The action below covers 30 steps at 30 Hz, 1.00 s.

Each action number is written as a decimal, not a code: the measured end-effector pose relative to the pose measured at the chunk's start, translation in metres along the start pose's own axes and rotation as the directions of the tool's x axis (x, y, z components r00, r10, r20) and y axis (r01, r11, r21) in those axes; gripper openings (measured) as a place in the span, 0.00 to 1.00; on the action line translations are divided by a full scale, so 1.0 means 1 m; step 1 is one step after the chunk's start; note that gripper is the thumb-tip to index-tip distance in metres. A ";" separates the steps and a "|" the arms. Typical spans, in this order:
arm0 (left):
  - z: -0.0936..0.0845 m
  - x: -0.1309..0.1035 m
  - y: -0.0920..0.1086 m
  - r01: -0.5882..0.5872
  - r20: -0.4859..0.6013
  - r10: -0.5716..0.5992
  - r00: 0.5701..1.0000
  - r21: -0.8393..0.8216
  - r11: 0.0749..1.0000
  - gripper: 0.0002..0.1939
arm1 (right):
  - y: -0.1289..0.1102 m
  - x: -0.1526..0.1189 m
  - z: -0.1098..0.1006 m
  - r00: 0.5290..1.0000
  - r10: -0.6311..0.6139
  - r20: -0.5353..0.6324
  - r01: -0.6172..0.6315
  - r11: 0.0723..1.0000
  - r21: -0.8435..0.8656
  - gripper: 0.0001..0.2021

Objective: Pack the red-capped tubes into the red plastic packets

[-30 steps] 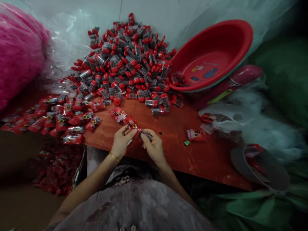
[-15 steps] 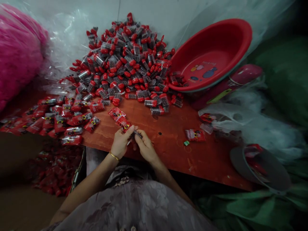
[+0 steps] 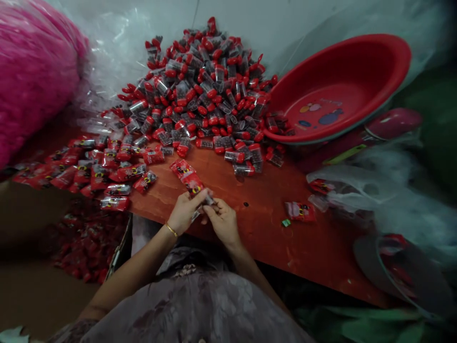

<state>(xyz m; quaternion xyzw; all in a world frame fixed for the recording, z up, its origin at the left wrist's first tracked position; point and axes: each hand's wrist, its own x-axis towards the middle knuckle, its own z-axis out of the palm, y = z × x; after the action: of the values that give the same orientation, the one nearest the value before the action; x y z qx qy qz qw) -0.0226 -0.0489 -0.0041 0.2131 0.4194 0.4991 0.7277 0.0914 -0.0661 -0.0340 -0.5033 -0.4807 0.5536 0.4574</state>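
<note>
Near the table's front edge, my left hand (image 3: 185, 210) is closed on the lower end of a red printed packet (image 3: 189, 176). The packet stretches away from me over the wood. My right hand (image 3: 224, 222) touches the same end, its thumb and fingers pinched at the clear plastic part beside the left thumb. Small clear tubes with red caps (image 3: 200, 90) form a large heap beyond my hands. To the left lie several filled red packets (image 3: 98, 176).
A tilted red basin (image 3: 342, 81) stands at the right of the wooden table (image 3: 257, 238). Further right are plastic bags (image 3: 396, 205) and a grey container (image 3: 371, 259). A pink bag (image 3: 32, 71) fills the back left. More red packets (image 3: 85, 247) lie in a box below the table.
The view has shifted, so the table's things appear further right. My right fingers have closed in toward the left thumb, and the dark tube between them shows less now.
</note>
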 end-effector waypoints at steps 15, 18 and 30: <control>-0.100 0.010 0.097 -0.469 -0.465 0.355 0.811 -0.152 0.870 0.18 | -0.001 0.096 -0.051 0.896 -0.411 -0.166 -0.011 0.353 -0.936 0.25; -0.102 0.014 0.098 -0.484 -0.451 0.424 0.786 -0.021 0.875 0.25 | 0.015 0.103 -0.068 0.938 -0.322 -0.125 -0.039 0.261 -0.965 0.27; -0.068 0.072 0.035 -0.167 0.190 0.569 0.800 0.982 -0.093 0.15 | 0.017 0.065 -0.043 0.897 -0.386 0.213 0.361 0.364 -0.859 0.18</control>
<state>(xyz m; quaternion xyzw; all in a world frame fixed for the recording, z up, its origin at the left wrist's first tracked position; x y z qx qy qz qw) -0.0873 0.0235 -0.0449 0.6820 0.6645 0.2759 0.1313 0.1288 -0.0007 -0.0597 -0.5499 -0.7910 0.0992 0.2490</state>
